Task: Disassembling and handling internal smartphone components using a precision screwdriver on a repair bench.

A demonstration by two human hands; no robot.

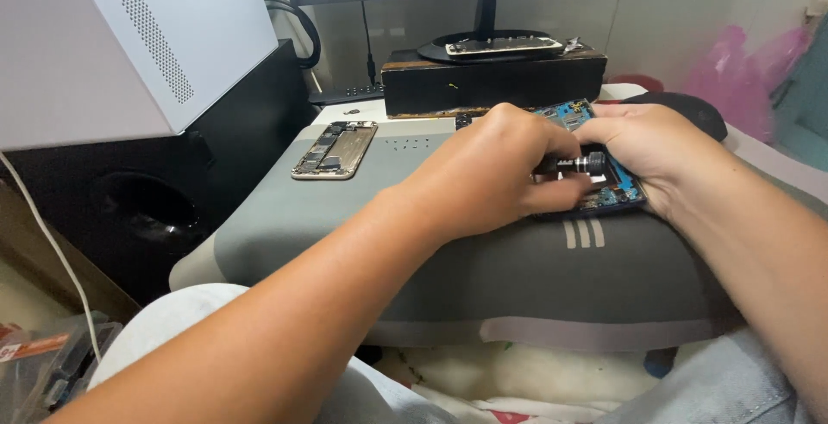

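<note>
gold opened phone [334, 150] lies at the left on the grey mat [285, 217]. left hand [487, 174] pinches a screwdriver [576, 165] over the blue board [614, 184] near the mat's far right. right hand [651, 152] grips the board's edge.

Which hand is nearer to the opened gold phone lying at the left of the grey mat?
The left hand. It is to the right of the opened gold phone, gripping a small screwdriver. The right hand is farther right, holding the blue circuit board.
</note>
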